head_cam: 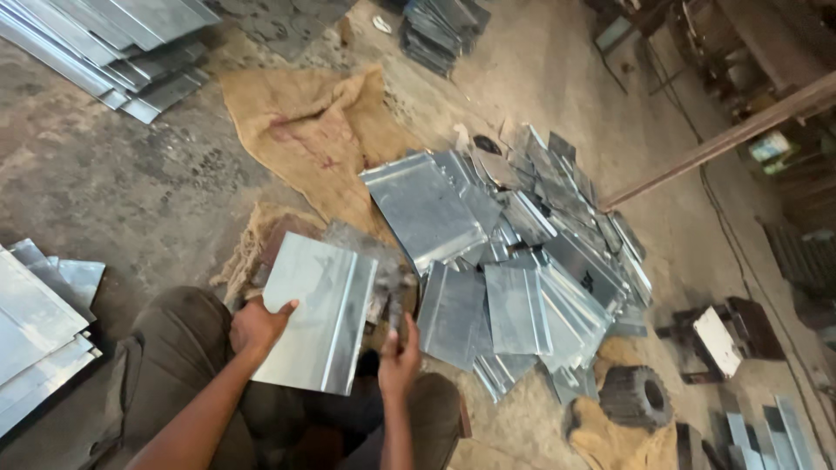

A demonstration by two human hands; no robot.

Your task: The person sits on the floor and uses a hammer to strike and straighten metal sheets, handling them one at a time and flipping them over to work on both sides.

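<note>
My left hand (pixel 255 326) grips the left edge of a shiny rectangular metal sheet (pixel 318 309) with a folded ridge along its right side, held tilted over my lap. My right hand (pixel 399 355) is closed around a thin dark tool or handle just right of that sheet; what it is I cannot make out. Directly ahead lies a loose heap of similar galvanised metal sheets (pixel 514 261) on the floor, with one large flat sheet (pixel 422 209) on top at its left.
Burlap sacking (pixel 305 130) is spread on the concrete floor. Stacks of metal sheets lie at far left (pixel 39 326), top left (pixel 113 48) and top centre (pixel 440 30). A dark toothed metal part (pixel 636 396) and a small block (pixel 718 339) sit at right. A rusty bar (pixel 723 139) slants across.
</note>
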